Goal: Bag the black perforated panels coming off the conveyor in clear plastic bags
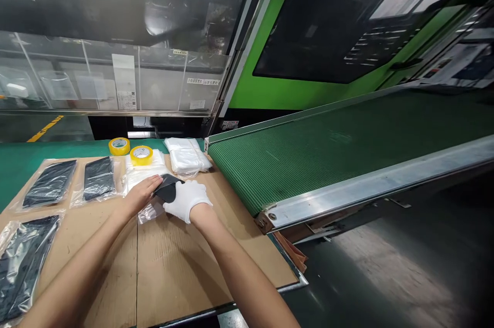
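Note:
Between both hands is a flat black panel [166, 188], above the cardboard-covered table. My bare left hand [143, 193] grips its left edge. My right hand [188, 199], in a white glove, is closed on its right side; the fingertips are partly hidden. Under the panel lies a clear plastic bag [150, 212], close to the left hand; whether the panel touches it I cannot tell. Just behind the hands is a stack of white plastic bags [148, 171]. A roll of yellow tape [141, 156] rests on that stack.
Bagged black panels [50, 184] lie on the cardboard [185, 271] at left. A second tape roll [119, 146] and another bag stack [187, 156] sit at the back. A green conveyor belt [309, 148] with a metal side rail rises to the right, beside a green machine [266, 86].

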A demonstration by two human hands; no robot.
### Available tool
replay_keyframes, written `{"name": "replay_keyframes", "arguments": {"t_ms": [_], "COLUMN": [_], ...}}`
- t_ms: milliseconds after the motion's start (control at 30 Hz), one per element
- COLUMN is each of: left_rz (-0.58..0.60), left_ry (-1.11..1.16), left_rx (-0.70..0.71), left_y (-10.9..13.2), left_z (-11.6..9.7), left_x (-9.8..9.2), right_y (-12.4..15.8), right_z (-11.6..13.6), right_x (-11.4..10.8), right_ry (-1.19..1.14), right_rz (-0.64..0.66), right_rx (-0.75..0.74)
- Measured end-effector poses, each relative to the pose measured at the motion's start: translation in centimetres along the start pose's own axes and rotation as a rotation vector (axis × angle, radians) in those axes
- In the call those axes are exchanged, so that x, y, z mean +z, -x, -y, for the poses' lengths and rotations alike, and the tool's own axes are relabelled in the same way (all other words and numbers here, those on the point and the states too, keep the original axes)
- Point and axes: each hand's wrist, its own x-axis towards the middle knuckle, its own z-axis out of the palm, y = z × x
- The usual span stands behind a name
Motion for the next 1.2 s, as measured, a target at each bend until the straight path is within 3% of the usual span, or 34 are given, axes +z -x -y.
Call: {"name": "replay_keyframes", "arguments": {"t_ms": [200,567,733,900,967,1000,1100,1133,1200], "left_rz": [0.099,0.127,0.140,0.085,0.059,0.048,-0.012,-0.044,-0.120], "left_ry": [-0.075,-0.068,-0.017,0.039,0.071,0.099,0.213,0.247,0.299], "left_rx": [0.028,-0.084,-0.039,-0.008,-0.025,-0.049,-0.198,-0.271,-0.425], "left_y": [0.2,0.3,0.1,-0.8,-1.2,-1.5,-2.1,-2.3,-2.8], "left_z": [1.3,2.5,2.3,1.0,0.6,0.4,0.3,0.4,0.6], "left_x": [-1.7,-3.4,-1.8,0.1,-0.1,-0.4,-1.9,-2.5,-3.5], "right_y": [-0.5,-0.2,-0.8,-0.8,-0.7,-0.5,0.3,0.5,0.4], "right_z": [-2.2,-2.1,-1.5,-0.4,-0.5,-0.7,-1.5,-1.7,-1.4], "right_x": [-0.8,-0.9,0.1,-0.8,-0.9,-0.8,0.7,1.4,2.8], "right_ry": [-0.006,-0.007,0.010,-0.026,-0.085,-0.143,-0.350,-0.382,-0.374], "right_rz": [0.078,0.044,0.017,0.013,-0.046,-0.135,-0.565,-0.638,-0.554], "right_rx": [-0.047,-0.047,-0.029,-0.066,-0.100,-0.123,-0.145,-0.154,-0.221]}}
